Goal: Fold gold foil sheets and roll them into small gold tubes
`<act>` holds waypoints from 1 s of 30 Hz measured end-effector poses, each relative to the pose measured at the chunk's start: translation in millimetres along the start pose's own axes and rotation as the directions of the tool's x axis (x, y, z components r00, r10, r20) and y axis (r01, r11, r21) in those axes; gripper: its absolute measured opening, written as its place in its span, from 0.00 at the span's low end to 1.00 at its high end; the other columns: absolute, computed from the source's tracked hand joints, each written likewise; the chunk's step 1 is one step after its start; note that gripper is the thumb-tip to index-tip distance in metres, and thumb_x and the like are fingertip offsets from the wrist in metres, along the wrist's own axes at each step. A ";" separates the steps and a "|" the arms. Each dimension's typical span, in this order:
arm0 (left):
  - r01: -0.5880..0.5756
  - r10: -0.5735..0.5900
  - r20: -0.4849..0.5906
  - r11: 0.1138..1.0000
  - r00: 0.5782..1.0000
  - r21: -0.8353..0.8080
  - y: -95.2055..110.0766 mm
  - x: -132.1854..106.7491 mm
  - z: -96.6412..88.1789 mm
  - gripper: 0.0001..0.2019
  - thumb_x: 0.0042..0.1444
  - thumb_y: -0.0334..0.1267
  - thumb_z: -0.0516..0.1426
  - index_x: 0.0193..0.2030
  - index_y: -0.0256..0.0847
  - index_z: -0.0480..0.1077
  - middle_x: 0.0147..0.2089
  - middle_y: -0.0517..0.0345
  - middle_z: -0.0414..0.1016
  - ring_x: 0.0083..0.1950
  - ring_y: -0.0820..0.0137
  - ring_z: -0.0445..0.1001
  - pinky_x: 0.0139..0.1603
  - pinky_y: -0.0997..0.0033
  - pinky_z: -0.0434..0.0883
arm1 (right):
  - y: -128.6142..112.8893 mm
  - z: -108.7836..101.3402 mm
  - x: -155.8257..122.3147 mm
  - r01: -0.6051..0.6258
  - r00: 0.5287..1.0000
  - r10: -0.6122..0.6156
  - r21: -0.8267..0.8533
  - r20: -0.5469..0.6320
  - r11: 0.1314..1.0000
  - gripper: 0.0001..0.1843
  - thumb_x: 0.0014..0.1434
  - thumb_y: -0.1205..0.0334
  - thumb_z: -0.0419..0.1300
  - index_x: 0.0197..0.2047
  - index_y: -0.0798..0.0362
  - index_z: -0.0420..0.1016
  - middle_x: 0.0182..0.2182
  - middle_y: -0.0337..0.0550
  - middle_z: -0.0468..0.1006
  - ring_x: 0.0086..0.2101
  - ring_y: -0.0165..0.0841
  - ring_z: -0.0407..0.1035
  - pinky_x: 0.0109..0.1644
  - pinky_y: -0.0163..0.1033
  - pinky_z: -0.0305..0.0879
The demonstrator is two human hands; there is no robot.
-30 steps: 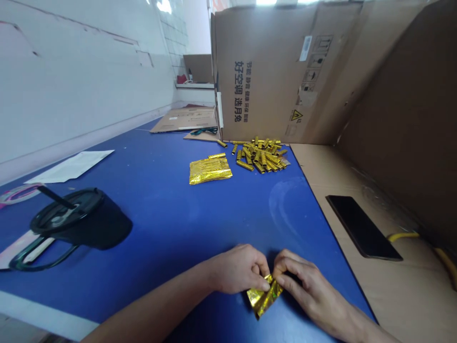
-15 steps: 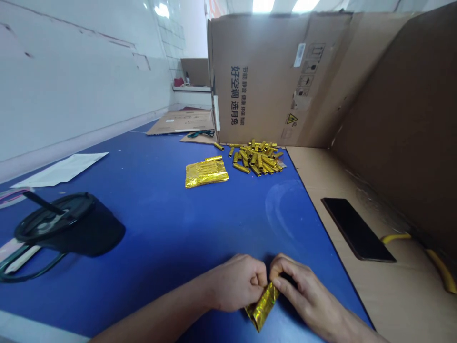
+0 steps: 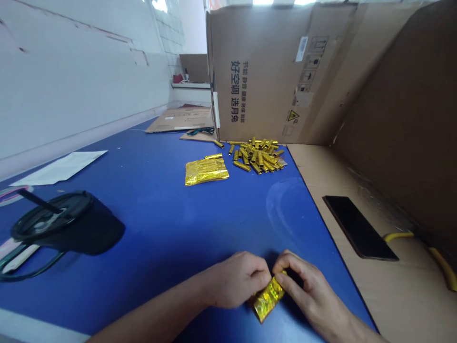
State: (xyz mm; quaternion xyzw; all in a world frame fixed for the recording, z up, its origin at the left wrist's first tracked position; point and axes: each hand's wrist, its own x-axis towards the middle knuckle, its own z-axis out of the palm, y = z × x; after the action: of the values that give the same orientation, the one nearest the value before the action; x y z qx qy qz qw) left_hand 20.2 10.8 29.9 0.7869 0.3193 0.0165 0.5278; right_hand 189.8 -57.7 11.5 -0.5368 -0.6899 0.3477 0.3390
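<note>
Both my hands pinch one small piece of shiny gold foil paper [image 3: 267, 299] low on the blue table [image 3: 171, 214], near its front edge. My left hand [image 3: 237, 281] is curled shut on the foil's left end. My right hand [image 3: 303, 286] grips its right end with thumb and fingers. The foil is folded into a narrow strip and lies tilted on the table. Farther back lie a flat stack of gold foil sheets [image 3: 206, 170] and a heap of several small folded gold pieces [image 3: 257, 155].
A black lidded cup with a straw [image 3: 67, 228] stands at the left. White paper [image 3: 60, 167] lies far left. A black phone [image 3: 359, 226] and yellow cable [image 3: 442, 264] rest on cardboard [image 3: 392, 267] at the right. A tall cardboard box [image 3: 285, 71] walls the back.
The foil between my fingers has been folded narrower and more compact. My hands stayed in the same spot near the table's front edge; the view shifted slightly.
</note>
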 end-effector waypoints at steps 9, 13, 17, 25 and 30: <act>-0.014 0.021 -0.100 0.997 0.995 0.072 1.9 -0.8 5.0 0.07 0.51 0.37 0.50 0.32 0.38 0.68 0.24 0.64 0.67 0.25 0.76 0.64 0.24 0.80 0.57 | 8.6 2.3 1.0 -0.020 0.992 0.016 -0.032 -0.126 0.999 0.06 0.59 0.62 0.49 0.35 0.51 0.66 0.29 0.38 0.69 0.31 0.29 0.65 0.35 0.33 0.61; -0.148 0.193 -0.195 0.963 0.962 0.223 3.4 0.4 3.6 0.09 0.54 0.30 0.47 0.33 0.38 0.68 0.29 0.62 0.70 0.31 0.75 0.67 0.31 0.79 0.60 | 7.6 -4.0 3.7 -0.057 0.992 0.055 -0.009 -0.110 0.998 0.11 0.57 0.57 0.52 0.41 0.51 0.69 0.34 0.41 0.72 0.35 0.32 0.66 0.39 0.35 0.62; -0.212 0.265 -0.198 0.944 0.944 0.254 2.5 0.0 5.4 0.09 0.56 0.32 0.47 0.36 0.39 0.68 0.34 0.59 0.72 0.36 0.73 0.68 0.38 0.77 0.61 | 3.5 -8.0 4.5 -0.134 0.989 0.126 0.096 0.082 0.986 0.14 0.59 0.54 0.49 0.37 0.52 0.72 0.26 0.39 0.72 0.27 0.29 0.66 0.31 0.32 0.63; -0.079 0.032 -0.434 0.993 0.900 -0.091 3.1 1.7 12.9 0.09 0.48 0.36 0.55 0.38 0.39 0.63 0.29 0.62 0.70 0.30 0.73 0.68 0.31 0.76 0.62 | 3.9 -6.3 1.9 -0.081 0.991 0.089 0.083 -0.097 0.993 0.16 0.59 0.54 0.48 0.30 0.53 0.72 0.20 0.38 0.71 0.21 0.28 0.64 0.25 0.32 0.61; -0.134 -0.030 -0.474 0.942 0.880 -0.307 -0.2 7.0 13.6 0.04 0.48 0.34 0.54 0.30 0.38 0.61 0.26 0.62 0.69 0.27 0.75 0.67 0.28 0.77 0.62 | 4.4 -6.9 1.8 -0.003 0.966 0.018 0.059 -0.260 0.998 0.13 0.58 0.57 0.51 0.30 0.52 0.73 0.20 0.37 0.72 0.22 0.28 0.66 0.25 0.31 0.62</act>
State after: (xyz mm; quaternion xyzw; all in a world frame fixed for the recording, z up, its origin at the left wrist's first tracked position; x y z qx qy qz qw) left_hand 30.6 3.4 21.6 0.6675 0.4094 0.2753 0.5577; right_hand 197.5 -54.4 11.7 -0.5714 -0.6263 0.2959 0.4401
